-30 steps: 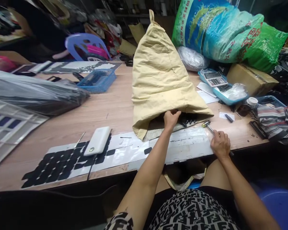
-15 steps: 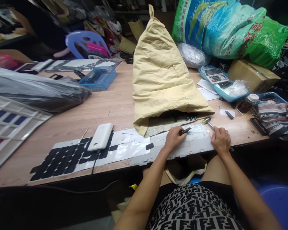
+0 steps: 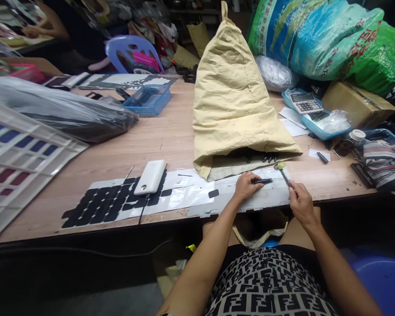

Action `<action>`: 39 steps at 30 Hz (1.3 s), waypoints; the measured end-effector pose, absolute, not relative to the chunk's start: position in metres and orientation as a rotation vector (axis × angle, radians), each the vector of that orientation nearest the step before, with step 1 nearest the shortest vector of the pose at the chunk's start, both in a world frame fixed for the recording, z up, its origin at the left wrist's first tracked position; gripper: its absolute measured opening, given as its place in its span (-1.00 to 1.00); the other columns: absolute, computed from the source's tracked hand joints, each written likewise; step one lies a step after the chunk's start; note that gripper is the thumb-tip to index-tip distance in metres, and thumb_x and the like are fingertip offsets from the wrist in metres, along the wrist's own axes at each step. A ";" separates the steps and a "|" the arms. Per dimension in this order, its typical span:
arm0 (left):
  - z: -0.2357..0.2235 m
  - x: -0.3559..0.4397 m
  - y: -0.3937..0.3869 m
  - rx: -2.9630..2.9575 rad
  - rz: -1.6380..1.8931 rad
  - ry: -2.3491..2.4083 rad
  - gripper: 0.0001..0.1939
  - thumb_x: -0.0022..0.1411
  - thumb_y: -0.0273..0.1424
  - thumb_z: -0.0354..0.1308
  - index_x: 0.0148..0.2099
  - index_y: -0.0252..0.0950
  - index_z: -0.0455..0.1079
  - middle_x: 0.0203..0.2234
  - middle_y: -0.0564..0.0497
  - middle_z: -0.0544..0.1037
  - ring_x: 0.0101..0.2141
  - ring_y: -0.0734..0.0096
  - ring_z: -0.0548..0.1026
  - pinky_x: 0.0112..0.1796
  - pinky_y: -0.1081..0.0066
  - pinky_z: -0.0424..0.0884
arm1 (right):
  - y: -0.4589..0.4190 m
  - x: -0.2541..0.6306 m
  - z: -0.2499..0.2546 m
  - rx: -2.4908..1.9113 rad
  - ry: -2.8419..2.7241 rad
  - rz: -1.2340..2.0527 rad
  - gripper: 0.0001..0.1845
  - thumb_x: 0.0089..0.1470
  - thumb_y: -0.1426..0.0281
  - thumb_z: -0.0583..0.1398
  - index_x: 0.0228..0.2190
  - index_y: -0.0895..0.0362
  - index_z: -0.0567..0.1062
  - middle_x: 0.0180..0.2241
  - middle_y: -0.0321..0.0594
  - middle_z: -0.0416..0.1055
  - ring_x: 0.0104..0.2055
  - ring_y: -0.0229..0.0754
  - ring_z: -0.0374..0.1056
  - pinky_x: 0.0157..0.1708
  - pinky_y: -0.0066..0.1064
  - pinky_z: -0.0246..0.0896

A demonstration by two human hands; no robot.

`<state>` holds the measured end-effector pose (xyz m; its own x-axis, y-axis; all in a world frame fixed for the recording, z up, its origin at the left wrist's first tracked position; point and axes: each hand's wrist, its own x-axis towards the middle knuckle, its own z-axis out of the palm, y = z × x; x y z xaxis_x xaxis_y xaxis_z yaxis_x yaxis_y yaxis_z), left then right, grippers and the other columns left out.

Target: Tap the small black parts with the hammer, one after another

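The slim black article (image 3: 263,181) is located above the grey board (image 3: 224,202) at the front edge of the tabletop (image 3: 154,136). Its long axis runs nearly parallel to that edge; the free end points right. The left hand (image 3: 248,186) pinches the opposite end in its grip. The hammer (image 3: 285,175) lies to the right of the article, its head directed away from the front edge and slightly left. The right hand (image 3: 302,202) has its grip closed around the handle. Beyond the board, the cloth sack (image 3: 235,101) opens toward the front edge.
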<state>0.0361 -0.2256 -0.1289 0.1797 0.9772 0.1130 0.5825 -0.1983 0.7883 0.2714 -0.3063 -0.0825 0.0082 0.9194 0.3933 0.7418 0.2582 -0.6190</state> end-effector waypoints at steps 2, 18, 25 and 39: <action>-0.127 0.037 -0.226 1.833 0.843 1.475 -0.82 0.08 -0.38 0.44 -0.21 -0.16 0.61 -0.30 0.05 0.57 -0.15 0.25 0.47 -0.06 0.26 0.37 | -0.315 0.256 -0.078 -1.435 -1.841 0.369 -0.60 0.35 0.33 0.03 0.11 0.11 0.49 -0.12 -0.07 0.50 -0.05 -0.10 0.45 -0.01 -0.24 0.40; -0.118 0.040 -0.226 1.815 0.813 1.498 -0.85 0.09 -0.37 0.41 -0.23 -0.15 0.63 -0.29 0.04 0.58 -0.13 0.25 0.47 -0.07 0.26 0.38 | -0.323 0.242 -0.082 -1.472 -1.926 0.367 -0.55 0.37 0.37 -0.02 0.16 0.09 0.46 -0.19 -0.09 0.45 -0.14 -0.13 0.44 -0.06 -0.28 0.41; -0.118 0.039 -0.226 1.844 0.809 1.505 -0.86 0.10 -0.37 0.40 -0.23 -0.17 0.62 -0.30 0.04 0.58 -0.14 0.24 0.47 -0.07 0.27 0.37 | -0.316 0.259 -0.079 -1.517 -1.901 0.318 -0.58 0.35 0.36 0.01 0.12 0.12 0.48 -0.16 -0.10 0.48 -0.12 -0.14 0.43 -0.05 -0.31 0.37; -0.115 0.030 -0.228 1.931 0.729 1.352 -0.84 -0.01 -0.35 0.47 -0.31 -0.12 0.63 -0.23 0.04 0.56 -0.12 0.21 0.44 0.00 0.21 0.33 | -0.256 0.344 -0.103 -2.115 -1.823 -0.493 -0.63 0.24 0.40 0.08 0.02 0.13 0.53 -0.22 -0.06 0.37 -0.22 -0.08 0.13 -0.30 -0.27 -0.08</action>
<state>0.0303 -0.2281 -0.1154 0.3101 0.9481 0.0699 0.5795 -0.2468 0.7767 0.3445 -0.2558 -0.1032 0.1336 0.8845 0.4470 0.9892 -0.1462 -0.0064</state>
